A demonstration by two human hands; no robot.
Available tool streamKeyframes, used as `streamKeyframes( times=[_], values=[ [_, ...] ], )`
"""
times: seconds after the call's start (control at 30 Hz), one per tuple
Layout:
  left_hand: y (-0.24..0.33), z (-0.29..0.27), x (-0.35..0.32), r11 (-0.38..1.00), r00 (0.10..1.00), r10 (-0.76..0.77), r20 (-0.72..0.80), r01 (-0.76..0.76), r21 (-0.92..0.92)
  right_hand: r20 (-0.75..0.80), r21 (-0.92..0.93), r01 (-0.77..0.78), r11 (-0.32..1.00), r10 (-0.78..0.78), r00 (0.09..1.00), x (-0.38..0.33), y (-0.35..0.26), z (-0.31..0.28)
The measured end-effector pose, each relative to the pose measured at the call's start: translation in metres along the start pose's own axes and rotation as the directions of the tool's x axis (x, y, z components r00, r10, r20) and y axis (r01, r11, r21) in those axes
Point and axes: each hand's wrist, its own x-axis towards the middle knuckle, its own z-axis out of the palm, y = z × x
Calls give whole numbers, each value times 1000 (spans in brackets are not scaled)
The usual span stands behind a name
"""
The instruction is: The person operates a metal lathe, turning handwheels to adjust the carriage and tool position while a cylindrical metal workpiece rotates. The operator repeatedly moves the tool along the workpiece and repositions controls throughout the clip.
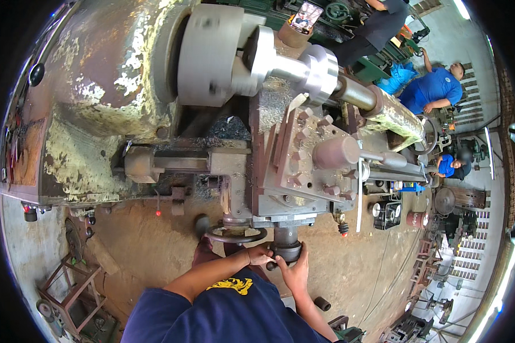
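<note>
My left hand (260,255) closes on the left side of the cross-slide handle (286,251), a dark round collar with a small crank knob at the front of the lathe. From the right, my right hand (295,273) wraps round the same handle, its thumb near the knob. Above, the chuck (209,54) grips a shiny stepped metal workpiece (289,68), its far end held by the tailstock (392,117). The tool post (306,157), with several square-headed bolts, carries a cutting tool (297,102) close to the workpiece. The chuck's surface looks smeared.
A carriage handwheel (236,234) sits left of my hands. Metal chips (229,128) lie on the lathe bed. A phone (306,17) stands beyond the workpiece. Other people (432,88) are at the right. A metal frame (74,291) stands on the floor at lower left.
</note>
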Motion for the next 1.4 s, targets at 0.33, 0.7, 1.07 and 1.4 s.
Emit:
streamKeyframes(
  times=[0.33,0.7,1.07,1.4],
  values=[
    [-2,-14,-17,982,975,-8,-224,50,182,324,242,-130,962,46,945,30,24,-15],
    [9,32,-43,949,820,55,-570,135,285,179,-295,-79,952,136,974,17,-27,-13],
    [28,101,-13,947,875,102,-474,60,315,284,-403,-19,915,145,948,0,-76,-15],
    [22,82,7,928,891,173,-419,-5,373,511,161,-303,939,184,840,45,33,-40]
  ],
)
